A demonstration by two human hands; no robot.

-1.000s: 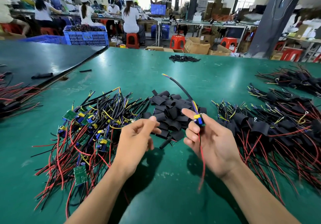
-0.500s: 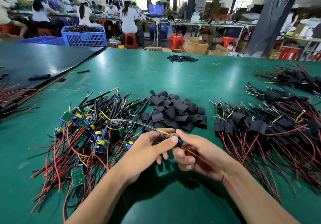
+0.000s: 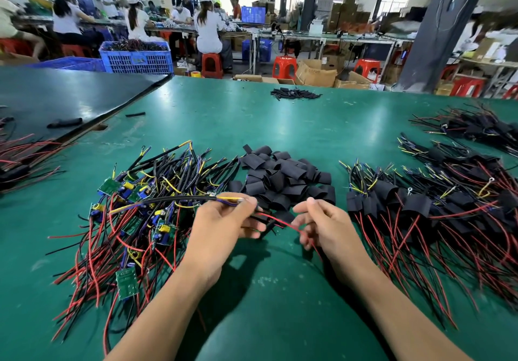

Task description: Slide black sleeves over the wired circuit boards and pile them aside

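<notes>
One wired board (image 3: 224,198) was in work, held low over the green table (image 3: 280,125) just in front of the heap of black sleeves (image 3: 286,175). The board itself was hidden inside the left hand (image 3: 221,223). That hand's thumb and forefinger pinched the yellow and purple leads where they left the fist, and the other fingers were curled under. The right hand (image 3: 333,220) had its fingers loosely curled about the red wire (image 3: 283,223), thumb lifted. How tightly it gripped could not be told, nor whether the dark shape between the hands was a sleeve already started. The piece looked very light, with limp, springy wires on a small stiff card whose parts and solder joints would likely dislike bending. It seemed best held by the card's edges or by the leads close to it — never by the far ends, which would flop. The sleeves looked soft and flattened, so each would probably need its mouth opened and the wires fed through first. Bare boards (image 3: 134,212) lay tangled to the left, and sleeved ones (image 3: 414,206) were piled to the right.
</notes>
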